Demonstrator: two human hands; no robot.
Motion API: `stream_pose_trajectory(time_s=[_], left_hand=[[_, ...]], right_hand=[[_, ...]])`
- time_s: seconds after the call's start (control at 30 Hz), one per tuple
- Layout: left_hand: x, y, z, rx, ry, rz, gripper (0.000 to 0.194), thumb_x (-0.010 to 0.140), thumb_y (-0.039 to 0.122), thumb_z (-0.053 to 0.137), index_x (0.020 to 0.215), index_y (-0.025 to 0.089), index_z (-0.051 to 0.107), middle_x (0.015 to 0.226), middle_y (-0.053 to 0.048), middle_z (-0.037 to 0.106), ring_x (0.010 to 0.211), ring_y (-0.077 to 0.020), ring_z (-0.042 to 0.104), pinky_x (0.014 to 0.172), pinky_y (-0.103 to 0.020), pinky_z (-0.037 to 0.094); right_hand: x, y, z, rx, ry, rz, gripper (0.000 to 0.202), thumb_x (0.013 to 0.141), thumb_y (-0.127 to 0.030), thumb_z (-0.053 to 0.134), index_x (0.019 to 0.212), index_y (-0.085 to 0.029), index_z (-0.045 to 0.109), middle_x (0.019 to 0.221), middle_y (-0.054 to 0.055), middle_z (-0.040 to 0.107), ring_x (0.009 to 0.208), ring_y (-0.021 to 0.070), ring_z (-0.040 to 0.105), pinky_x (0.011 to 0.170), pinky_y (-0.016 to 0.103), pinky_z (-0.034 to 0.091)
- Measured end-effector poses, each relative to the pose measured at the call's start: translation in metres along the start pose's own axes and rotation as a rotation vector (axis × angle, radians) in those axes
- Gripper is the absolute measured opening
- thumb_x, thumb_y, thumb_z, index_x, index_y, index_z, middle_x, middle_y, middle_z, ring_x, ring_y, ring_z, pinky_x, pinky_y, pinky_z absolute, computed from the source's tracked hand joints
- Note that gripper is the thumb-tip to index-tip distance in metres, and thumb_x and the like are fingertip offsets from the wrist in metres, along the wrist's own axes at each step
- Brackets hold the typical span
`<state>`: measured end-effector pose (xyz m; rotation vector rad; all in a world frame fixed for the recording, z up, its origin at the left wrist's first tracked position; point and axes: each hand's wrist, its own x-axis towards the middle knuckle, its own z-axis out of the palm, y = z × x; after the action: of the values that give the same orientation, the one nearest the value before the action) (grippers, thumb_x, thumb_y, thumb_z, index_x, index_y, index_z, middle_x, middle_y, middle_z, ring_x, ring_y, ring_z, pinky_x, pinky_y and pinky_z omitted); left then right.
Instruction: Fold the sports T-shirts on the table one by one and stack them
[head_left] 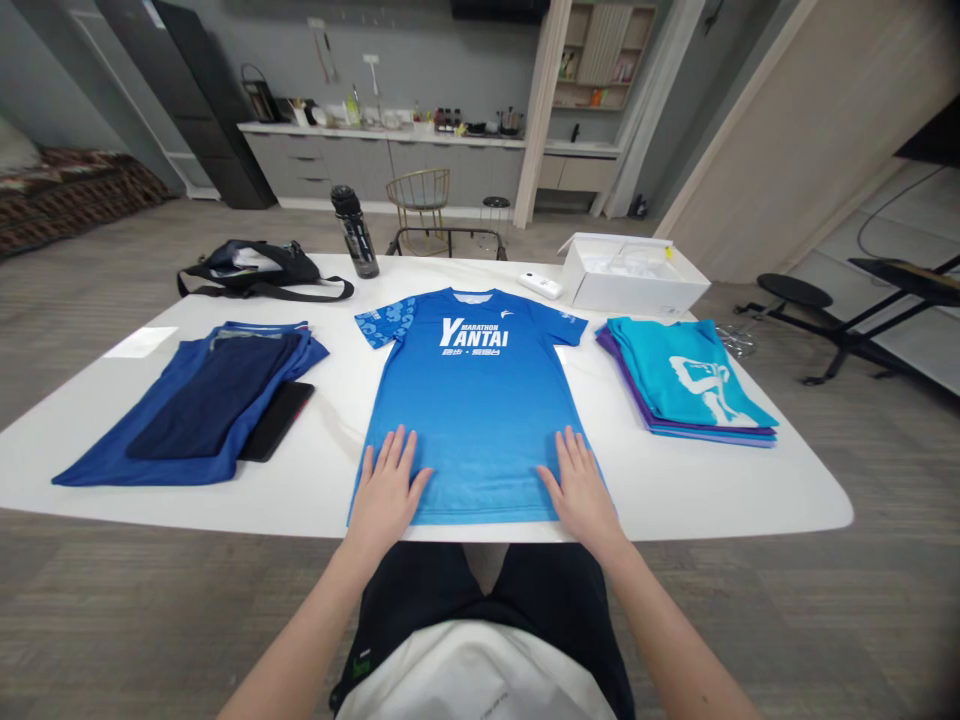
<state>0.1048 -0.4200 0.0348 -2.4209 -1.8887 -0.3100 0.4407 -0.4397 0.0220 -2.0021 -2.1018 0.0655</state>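
A blue T-shirt with white "Marathon Yantai" lettering lies spread flat on the white table, its collar away from me and its hem near the front edge. My left hand rests palm down on the shirt's lower left part, fingers apart. On the lower right part lies my right hand, also flat with spread fingers. Neither hand grips anything. Folded teal and purple shirts are stacked to the right. Dark blue folded clothes lie to the left, partly over a black flat object.
Along the table's far side are a black waist bag, a dark bottle, a small white device and an open white box. A white sheet lies at the left. Chairs stand beyond the table.
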Motion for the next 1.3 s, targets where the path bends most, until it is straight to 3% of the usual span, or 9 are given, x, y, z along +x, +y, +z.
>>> stream_pose_trajectory(time_s=[0.1, 0.2, 0.37, 0.53, 0.7, 0.9, 1.07, 1.3], left_hand=[[0.004, 0.012, 0.000, -0.002, -0.003, 0.061, 0.064, 0.104, 0.052, 0.031, 0.160, 0.021, 0.030, 0.167, -0.008, 0.023, 0.154, -0.0277, 0.023, 0.125, -0.054, 0.019], [0.003, 0.013, 0.004, -0.013, -0.048, 0.050, 0.062, 0.103, 0.055, 0.032, 0.159, 0.026, 0.034, 0.166, -0.006, 0.028, 0.153, -0.0281, 0.027, 0.124, -0.055, 0.022], [-0.010, -0.005, 0.005, -0.019, -0.068, 0.026, 0.063, 0.102, 0.057, 0.035, 0.159, 0.029, 0.033, 0.164, -0.003, 0.031, 0.152, -0.0282, 0.028, 0.124, -0.055, 0.024], [-0.028, -0.013, 0.000, 0.000, -0.068, -0.004, 0.062, 0.102, 0.055, 0.036, 0.158, 0.029, 0.034, 0.165, -0.002, 0.030, 0.153, -0.0280, 0.027, 0.124, -0.054, 0.024], [-0.044, -0.015, -0.004, -0.004, -0.075, -0.016, 0.062, 0.102, 0.056, 0.036, 0.159, 0.031, 0.033, 0.164, -0.002, 0.032, 0.152, -0.0281, 0.029, 0.124, -0.053, 0.025], [-0.045, -0.013, -0.006, -0.001, -0.022, -0.024, 0.065, 0.102, 0.055, 0.034, 0.161, 0.026, 0.029, 0.166, -0.006, 0.027, 0.154, -0.0288, 0.025, 0.123, -0.054, 0.025], [-0.004, 0.009, -0.008, -0.043, -0.023, 0.041, 0.064, 0.104, 0.054, 0.030, 0.160, 0.024, 0.029, 0.168, -0.008, 0.023, 0.155, -0.0293, 0.022, 0.123, -0.055, 0.024], [0.122, 0.068, 0.004, -0.127, -0.078, 0.159, 0.063, 0.104, 0.054, 0.028, 0.158, 0.024, 0.034, 0.167, -0.009, 0.025, 0.154, -0.0281, 0.023, 0.123, -0.053, 0.023]], right_hand=[[0.006, -0.019, -0.004, -0.011, -0.060, -0.108, 0.072, 0.104, -0.060, 0.023, 0.162, -0.016, 0.026, 0.167, 0.008, 0.022, 0.156, 0.0271, 0.016, 0.126, 0.051, 0.017], [0.005, -0.027, -0.004, -0.035, -0.113, -0.124, 0.066, 0.105, -0.059, 0.024, 0.161, -0.025, 0.029, 0.166, 0.003, 0.027, 0.155, 0.0267, 0.020, 0.125, 0.053, 0.016], [-0.012, -0.007, -0.002, -0.114, -0.071, -0.028, 0.068, 0.105, -0.059, 0.023, 0.161, -0.022, 0.029, 0.166, 0.004, 0.026, 0.154, 0.0283, 0.021, 0.125, 0.052, 0.016], [-0.034, 0.012, -0.004, -0.095, -0.060, -0.027, 0.073, 0.103, -0.063, 0.022, 0.161, -0.020, 0.029, 0.166, 0.006, 0.025, 0.154, 0.0291, 0.022, 0.125, 0.051, 0.019], [-0.051, 0.016, -0.008, -0.026, -0.076, -0.040, 0.070, 0.102, -0.064, 0.028, 0.161, -0.027, 0.029, 0.165, 0.004, 0.029, 0.153, 0.0295, 0.026, 0.123, 0.054, 0.024], [-0.054, 0.011, -0.013, 0.006, -0.084, -0.051, 0.070, 0.103, -0.061, 0.031, 0.162, -0.023, 0.028, 0.165, 0.005, 0.027, 0.154, 0.0287, 0.022, 0.124, 0.053, 0.023], [-0.019, 0.002, -0.022, 0.074, -0.080, -0.083, 0.070, 0.104, -0.060, 0.028, 0.162, -0.020, 0.026, 0.167, 0.007, 0.021, 0.155, 0.0279, 0.017, 0.125, 0.052, 0.020], [0.119, -0.009, -0.016, 0.136, -0.157, -0.102, 0.071, 0.105, -0.059, 0.025, 0.160, -0.016, 0.031, 0.167, 0.011, 0.021, 0.155, 0.0286, 0.017, 0.124, 0.051, 0.020]])
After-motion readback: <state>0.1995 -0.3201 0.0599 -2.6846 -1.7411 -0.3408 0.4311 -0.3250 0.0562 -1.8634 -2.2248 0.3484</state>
